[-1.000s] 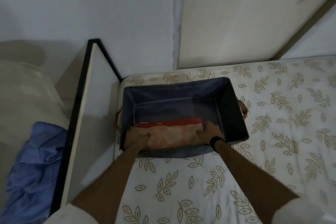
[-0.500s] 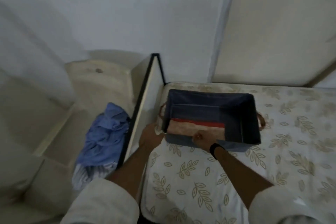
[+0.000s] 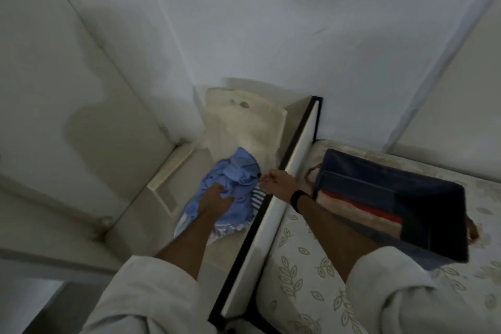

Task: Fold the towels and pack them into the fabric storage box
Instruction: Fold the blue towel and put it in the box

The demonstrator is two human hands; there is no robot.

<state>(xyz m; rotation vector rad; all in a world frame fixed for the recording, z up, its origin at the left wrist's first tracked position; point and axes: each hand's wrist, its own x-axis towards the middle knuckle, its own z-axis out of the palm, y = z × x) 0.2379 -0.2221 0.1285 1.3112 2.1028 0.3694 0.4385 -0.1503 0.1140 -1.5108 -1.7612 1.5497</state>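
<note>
While gripping the crumpled blue towel (image 3: 233, 184) at frame centre, left hand (image 3: 214, 195). Right hand (image 3: 276, 182) beside it, fingers curled, grasp unclear. Fabric storage box (image 3: 433, 214) at right, on the bed (image 3: 303, 266).

Low in the middle of the frame lies a crumpled light blue towel (image 3: 233, 192), with a navy-and-white striped cloth (image 3: 257, 197) at its right edge. At the right, the fabric storage box (image 3: 433, 214) is dark navy with brown handles, and holds a folded towel (image 3: 352, 207) in pale beige with a red band. The mattress (image 3: 306, 274) is cream with a tan leaf print; the bed frame (image 3: 252, 241) is black-edged white. The sleeves (image 3: 146, 298) are off-white, and the wristband (image 3: 298, 199) is black.
</note>
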